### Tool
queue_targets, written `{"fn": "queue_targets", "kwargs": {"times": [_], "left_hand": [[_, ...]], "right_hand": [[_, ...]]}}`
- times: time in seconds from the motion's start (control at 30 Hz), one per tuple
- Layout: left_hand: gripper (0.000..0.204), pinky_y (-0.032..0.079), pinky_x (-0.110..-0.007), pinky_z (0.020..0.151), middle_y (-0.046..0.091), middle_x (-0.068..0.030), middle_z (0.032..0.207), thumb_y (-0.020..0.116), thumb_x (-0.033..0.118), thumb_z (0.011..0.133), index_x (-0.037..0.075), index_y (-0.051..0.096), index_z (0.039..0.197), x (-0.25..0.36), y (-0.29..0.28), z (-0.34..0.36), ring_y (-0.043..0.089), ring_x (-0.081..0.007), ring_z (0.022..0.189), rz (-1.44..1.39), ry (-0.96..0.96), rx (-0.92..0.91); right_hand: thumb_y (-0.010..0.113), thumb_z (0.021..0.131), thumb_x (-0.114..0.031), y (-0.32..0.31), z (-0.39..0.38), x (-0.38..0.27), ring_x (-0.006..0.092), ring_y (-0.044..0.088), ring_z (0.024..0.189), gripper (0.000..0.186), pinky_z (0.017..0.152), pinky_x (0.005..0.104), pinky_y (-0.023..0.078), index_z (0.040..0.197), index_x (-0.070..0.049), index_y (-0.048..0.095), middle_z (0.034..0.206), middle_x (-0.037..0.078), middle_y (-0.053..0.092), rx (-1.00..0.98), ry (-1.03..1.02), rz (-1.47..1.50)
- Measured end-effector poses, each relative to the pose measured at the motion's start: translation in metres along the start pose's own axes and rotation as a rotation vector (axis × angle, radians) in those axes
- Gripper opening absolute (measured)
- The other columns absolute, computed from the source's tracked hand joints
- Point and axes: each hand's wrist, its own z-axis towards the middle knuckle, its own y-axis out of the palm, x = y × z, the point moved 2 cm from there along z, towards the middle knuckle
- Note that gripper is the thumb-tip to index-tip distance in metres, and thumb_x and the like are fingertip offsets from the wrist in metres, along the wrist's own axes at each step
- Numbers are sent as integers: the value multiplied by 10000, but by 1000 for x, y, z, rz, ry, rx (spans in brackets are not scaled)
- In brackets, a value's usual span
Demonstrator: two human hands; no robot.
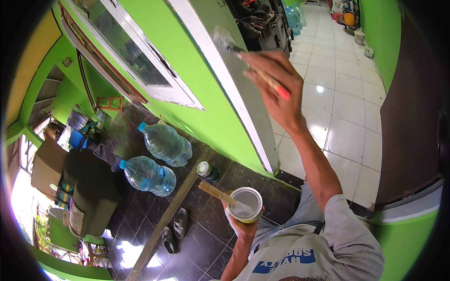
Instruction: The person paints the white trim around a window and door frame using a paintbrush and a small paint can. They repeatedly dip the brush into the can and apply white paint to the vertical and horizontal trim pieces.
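Observation:
My right hand is raised and closed round a paintbrush with a pale wooden handle and a red end. Its pale, whitish bristles are at the white door frame; whether they touch it I cannot tell. Lower down, in front of my body, my left hand grips an open paint can from below and the side. Greyish-white paint shows inside the can. A flat wooden stick leans over its rim, with the lower end whitened in the paint.
A small lidded tin stands on the dark tiles near two large water bottles. A long pole lies beside black sandals. Left of the frame is a green wall with a window; right, a white-tiled hallway.

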Motion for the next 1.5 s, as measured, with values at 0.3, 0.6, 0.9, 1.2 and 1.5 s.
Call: {"fn": "queue_targets", "kwargs": {"times": [0.3,0.6,0.9,1.2,1.5], "left_hand": [[668,547,-656,839,666,-30,1289,457,753,945,244,552,1367,-7,15,5,684,-316,1122,-87,-2,193],[808,546,-645,875,550,-52,1420,546,758,887,246,397,1493,-24,-2,13,613,-323,1229,-73,-20,82],[673,449,-546,1094,544,-40,1479,451,678,983,225,491,1479,-36,-29,21,532,-282,1351,-180,-62,30],[723,482,-619,1010,524,-83,1483,425,692,967,203,452,1499,-42,-35,16,541,-342,1328,-221,-66,118],[664,474,-577,1036,560,-62,1451,431,655,993,201,488,1474,-39,-34,8,553,-307,1316,-224,-54,115]], "right_hand": [[678,968,-74,-91,-108,-39,217,718,871,255,823,337,603,1154,99,664,1039,170,714,49,847,275],[685,987,-152,-136,-190,-44,181,683,740,233,675,321,581,1037,75,668,886,113,686,87,1165,118],[673,994,-147,-119,-174,-72,128,588,621,209,594,272,492,1026,59,670,754,66,633,-147,1072,160],[628,1000,-190,-101,-203,-89,222,715,750,320,672,355,598,1183,69,665,905,157,728,-104,1368,413],[626,998,-233,-105,-235,-97,213,718,755,332,679,376,606,1201,29,613,893,139,731,-25,1534,505]]}}
